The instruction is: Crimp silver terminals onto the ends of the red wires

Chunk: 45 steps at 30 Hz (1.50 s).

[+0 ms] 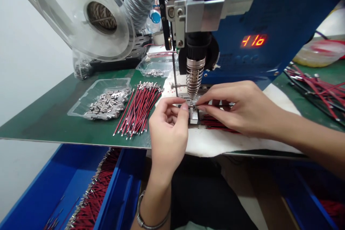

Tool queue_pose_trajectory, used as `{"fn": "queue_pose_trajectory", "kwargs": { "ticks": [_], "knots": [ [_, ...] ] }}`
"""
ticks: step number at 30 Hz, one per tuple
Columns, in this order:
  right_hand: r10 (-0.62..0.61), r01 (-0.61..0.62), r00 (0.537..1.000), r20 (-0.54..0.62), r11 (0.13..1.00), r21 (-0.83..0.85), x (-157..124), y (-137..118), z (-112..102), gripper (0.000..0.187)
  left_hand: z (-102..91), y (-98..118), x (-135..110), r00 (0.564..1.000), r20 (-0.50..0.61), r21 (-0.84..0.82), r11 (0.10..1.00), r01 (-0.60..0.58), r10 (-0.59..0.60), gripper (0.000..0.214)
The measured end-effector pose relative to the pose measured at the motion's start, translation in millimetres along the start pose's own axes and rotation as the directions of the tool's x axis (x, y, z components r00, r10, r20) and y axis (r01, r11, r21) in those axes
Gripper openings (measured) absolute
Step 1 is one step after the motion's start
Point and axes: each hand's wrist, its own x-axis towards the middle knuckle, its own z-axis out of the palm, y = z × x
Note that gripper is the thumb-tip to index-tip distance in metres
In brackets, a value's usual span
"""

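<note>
My right hand (pixel 242 106) pinches a thin dark wire (pixel 226 105) between thumb and fingers, its end at a small metal fixture (pixel 193 118). Just left of that fixture, my left hand (pixel 168 129) has its thumb and index fingertip brought together; whatever lies between them is too small to make out. Directly above the fixture points the spring-wrapped tip of a soldering head (pixel 195 75). Red and black wires (pixel 215 122) lie on white cloth (pixel 215 142) under my right hand. A pile of red and black wires with metal ends (pixel 140 107) rests left of my left hand.
A clear tray (pixel 74 111) holds small metal connectors (pixel 109 104). Behind it stands another clear tray (pixel 142 65). A blue machine (pixel 231 57) with a red display rises at the back. Below the table's left edge, a blue bin (pixel 70 165) holds many wires. More wires (pixel 320 90) lie right.
</note>
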Motion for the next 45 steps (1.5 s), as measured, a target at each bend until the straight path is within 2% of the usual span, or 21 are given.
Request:
{"fn": "queue_pose_trajectory", "kwargs": {
  "ticks": [5,21,26,37,45],
  "knots": [
    [0.074,-0.074,0.997,0.005,0.997,0.02,0.7,-0.5,2.9,0.02,0.6,-0.7,1.2,1.0,0.005,-0.005,1.0,0.007,-0.007,0.008],
    [0.053,-0.056,0.997,0.064,0.998,0.037,4.5,-0.1,0.2,0.024,-1.0,-2.7,-0.5,1.0,0.019,-0.024,0.999,0.022,-0.022,0.006],
    [0.086,-0.087,0.994,0.073,0.996,0.004,3.2,-1.0,-0.1,0.026,-0.1,-3.4,-0.1,0.999,0.025,-0.02,1.0,0.023,-0.022,0.006],
    [0.158,-0.166,0.983,0.095,0.982,0.086,8.2,-7.6,0.3,0.022,-0.9,-2.8,-0.8,1.0,0.012,-0.022,0.999,0.023,-0.023,0.006],
    [0.107,-0.112,0.991,0.074,0.991,0.069,7.4,-5.5,1.1,0.022,-0.6,-2.3,0.2,1.0,0.018,-0.011,1.0,0.02,-0.02,0.006]
  ]
}}
